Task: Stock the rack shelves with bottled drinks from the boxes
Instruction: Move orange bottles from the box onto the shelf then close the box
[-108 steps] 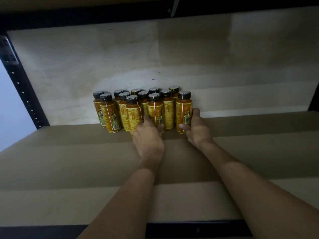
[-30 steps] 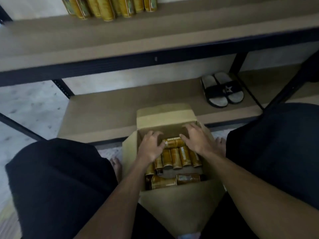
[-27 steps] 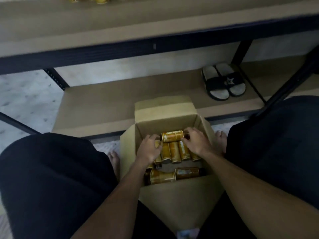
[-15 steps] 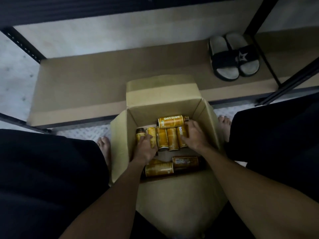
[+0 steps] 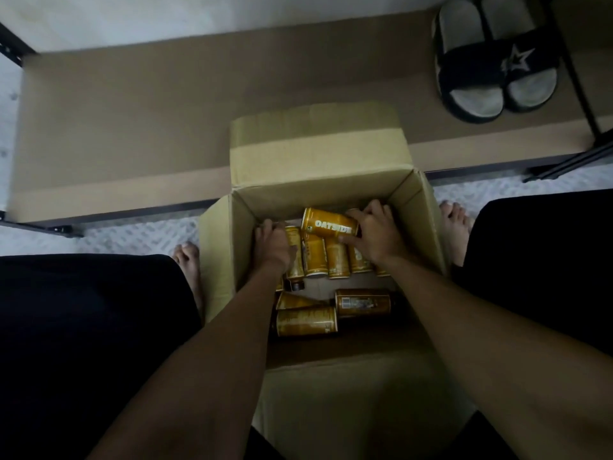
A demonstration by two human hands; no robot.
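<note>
Top bottle now gripped by right hand.

golden bottles, tan box, black slippers

One box, about nine bottles, two slippers, two hands

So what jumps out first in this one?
An open cardboard box sits dead centre between the person's knees, gold bottles lying inside. The right hand grips the bottle marked OATSIDE lying across the row, the left hand down beside it. Black slides sit on the low shelf, top right.
</note>
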